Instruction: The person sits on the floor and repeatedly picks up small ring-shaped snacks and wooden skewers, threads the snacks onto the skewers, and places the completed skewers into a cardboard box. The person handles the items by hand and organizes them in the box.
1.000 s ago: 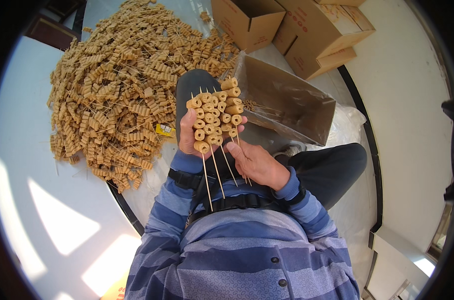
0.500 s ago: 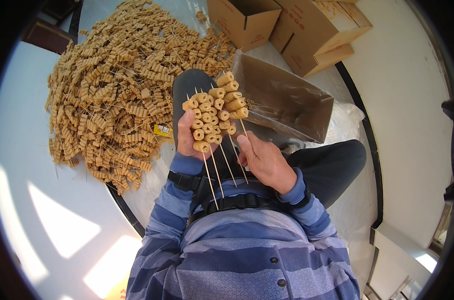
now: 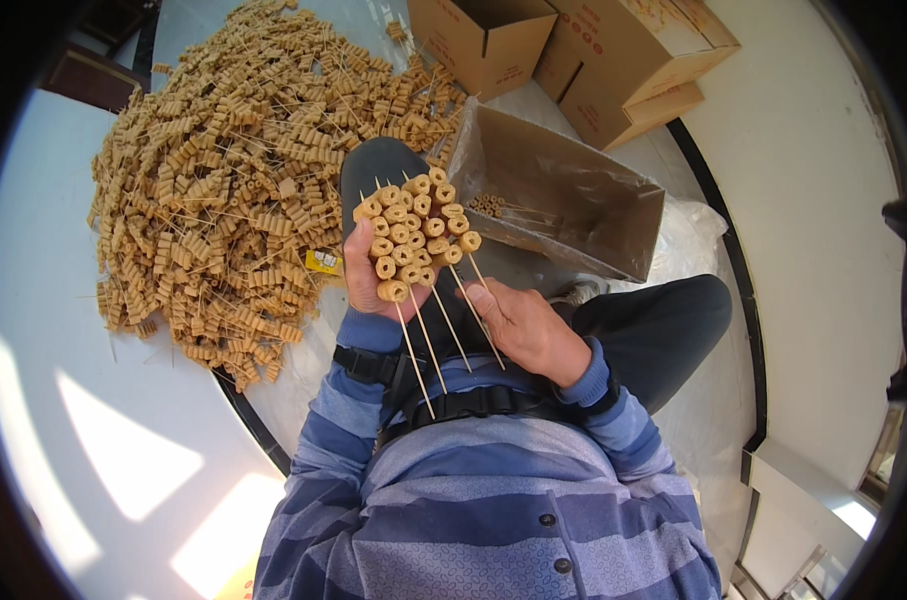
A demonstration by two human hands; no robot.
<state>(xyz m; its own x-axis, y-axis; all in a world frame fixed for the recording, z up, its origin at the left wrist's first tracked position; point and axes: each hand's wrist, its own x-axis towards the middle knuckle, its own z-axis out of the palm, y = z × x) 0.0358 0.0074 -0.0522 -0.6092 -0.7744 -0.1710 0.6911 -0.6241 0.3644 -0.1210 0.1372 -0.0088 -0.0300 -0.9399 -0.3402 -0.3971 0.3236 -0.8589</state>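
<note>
My left hand (image 3: 359, 268) is closed around several skewers (image 3: 408, 235), fanned side by side. Each skewer carries a row of tan, hollow rolled pieces, with its pointed tip up and its bare stick toward my waist. To their right, my right hand (image 3: 535, 332) pinches the bare stick of the rightmost skewer (image 3: 453, 215), whose rolls lie against the others. My left fingers are mostly hidden beneath the bundle. Just beyond my right hand stands an open cardboard box (image 3: 613, 215) lined with clear plastic, a few skewers (image 3: 488, 205) lying inside.
A big heap of similar skewers (image 3: 223, 190) spreads over the floor at the left, with a small yellow packet (image 3: 323, 262) at its edge. More cardboard boxes (image 3: 483, 50) stand at the back right. Crumpled clear plastic (image 3: 688, 240) lies by the lined box. My bent knees flank the hands.
My right hand has brought its skewer leftward and down, from above the right edge of the bundle to alongside the other skewers. The skewers inside the box now show more fully.
</note>
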